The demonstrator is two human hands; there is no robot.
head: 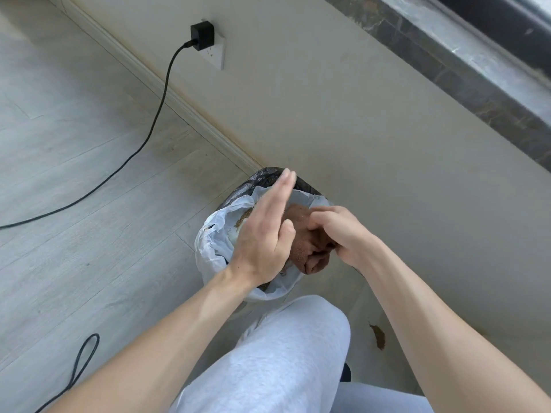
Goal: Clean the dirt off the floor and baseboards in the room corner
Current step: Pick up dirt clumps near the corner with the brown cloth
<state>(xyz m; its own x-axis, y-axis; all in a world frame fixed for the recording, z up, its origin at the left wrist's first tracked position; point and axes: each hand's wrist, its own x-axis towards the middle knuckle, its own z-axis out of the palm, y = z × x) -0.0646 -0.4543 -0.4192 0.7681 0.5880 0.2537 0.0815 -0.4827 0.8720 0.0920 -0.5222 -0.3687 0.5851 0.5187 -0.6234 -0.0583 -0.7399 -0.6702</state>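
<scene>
A person crouched over a small waste bin [262, 177] lined with a black bag and, inside that, a crumpled white plastic bag [213, 248]. The bin stood on the pale grey wood-look floor [89, 174], right against the cream wall [357, 129] and at the near end of the cream baseboard [185, 110].

The right hand [340, 234] had its fingers curled around a bunched brown cloth [304, 248] and gripped it above the mouth of the white bag. The left hand [265, 231] was flat, its fingers straight and pressed together, and held edge-on just beside the cloth; whether it touched the cloth could not be told. Brownish gritty dirt [246, 217] lay inside the white bag, behind the left hand.

A knee in light grey sweatpants [283, 353] filled the lower middle of the view, just below the bin. To its right, between the knee and the right forearm, a small brown patch of dirt [378, 336] sat on the pale surface near the base of the wall.

Farther up the wall, a black power adapter [202, 35] sat plugged into a white wall socket [216, 53]. Its black cable [143, 144] hung down, crossed the baseboard and trailed left across the floor. A loop of black cable [86, 356] lay at the lower left. A dark marble window ledge [447, 58] ran along the upper right.
</scene>
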